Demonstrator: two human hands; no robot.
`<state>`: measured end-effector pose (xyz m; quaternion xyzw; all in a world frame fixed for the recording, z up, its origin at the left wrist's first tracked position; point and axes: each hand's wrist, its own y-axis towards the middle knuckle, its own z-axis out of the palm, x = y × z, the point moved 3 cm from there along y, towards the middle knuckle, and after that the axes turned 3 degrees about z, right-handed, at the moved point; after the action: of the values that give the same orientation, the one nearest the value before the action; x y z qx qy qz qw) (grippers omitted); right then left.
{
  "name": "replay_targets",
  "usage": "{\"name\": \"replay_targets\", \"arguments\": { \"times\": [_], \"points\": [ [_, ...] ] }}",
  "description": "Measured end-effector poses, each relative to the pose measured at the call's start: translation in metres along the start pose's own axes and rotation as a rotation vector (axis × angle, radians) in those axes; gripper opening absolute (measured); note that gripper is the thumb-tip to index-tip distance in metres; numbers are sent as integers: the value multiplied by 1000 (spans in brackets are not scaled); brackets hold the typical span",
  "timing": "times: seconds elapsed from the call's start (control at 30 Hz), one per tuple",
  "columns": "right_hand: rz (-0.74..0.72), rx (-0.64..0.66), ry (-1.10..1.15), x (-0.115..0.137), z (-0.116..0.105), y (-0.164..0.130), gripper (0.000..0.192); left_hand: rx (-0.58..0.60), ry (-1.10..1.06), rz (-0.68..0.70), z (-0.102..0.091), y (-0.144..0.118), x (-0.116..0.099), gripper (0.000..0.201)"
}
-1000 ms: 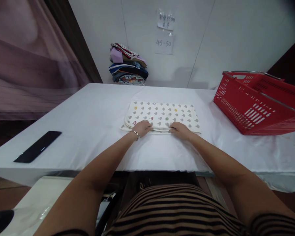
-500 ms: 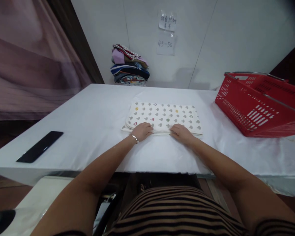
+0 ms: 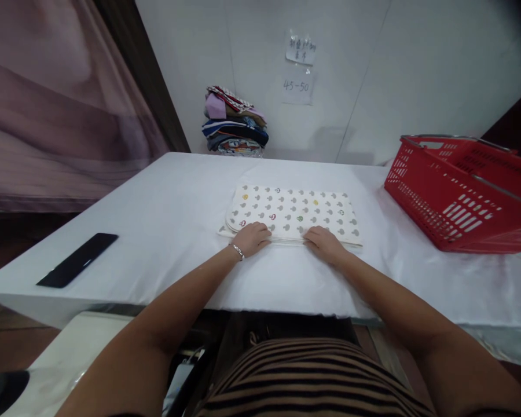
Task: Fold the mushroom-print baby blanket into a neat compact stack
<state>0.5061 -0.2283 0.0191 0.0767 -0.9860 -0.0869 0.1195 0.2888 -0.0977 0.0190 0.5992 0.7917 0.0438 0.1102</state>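
Note:
A white cloth (image 3: 290,211) printed with small grey, red, yellow and green motifs lies folded in several layers on the white-covered table (image 3: 156,197). My left hand (image 3: 252,237) is closed on its near edge, left of the middle, with a bracelet at the wrist. Right of the middle, my right hand (image 3: 323,242) grips the same edge. Fingers of both hands rest over the top layer; the thumbs are mostly hidden. A short gap separates the two hands.
On the right of the table stands a red plastic basket (image 3: 464,202) with metal handles. A flat black object (image 3: 78,260) lies at the left. Folded fabrics (image 3: 237,124) are stacked by the wall, near two paper notes (image 3: 299,69). A pink curtain (image 3: 47,104) hangs at the left.
The whole view has shifted slightly, so everything appears a little lower and further right. Both hands stay at the cloth's near edge, and the cloth keeps its folded shape.

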Motion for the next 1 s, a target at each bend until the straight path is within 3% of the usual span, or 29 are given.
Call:
{"name": "replay_targets", "arguments": {
  "times": [0.4,0.6,0.83,0.93,1.0],
  "points": [
    [-33,-18,-25,-2,6,-2,32,-63,22,-79,-2,-18,5,25],
    [-39,-78,-34,-5,14,-3,32,-153,75,-359,-13,-31,31,33],
    [-13,-95,-19,3,10,-1,29,-254,22,-603,-22,-35,40,32],
    [23,-107,33,5,9,0,27,-306,24,-555,-29,-16,41,27],
    [47,-108,84,6,6,0,27,-270,47,-473,-27,-2,42,30]
  ]
}}
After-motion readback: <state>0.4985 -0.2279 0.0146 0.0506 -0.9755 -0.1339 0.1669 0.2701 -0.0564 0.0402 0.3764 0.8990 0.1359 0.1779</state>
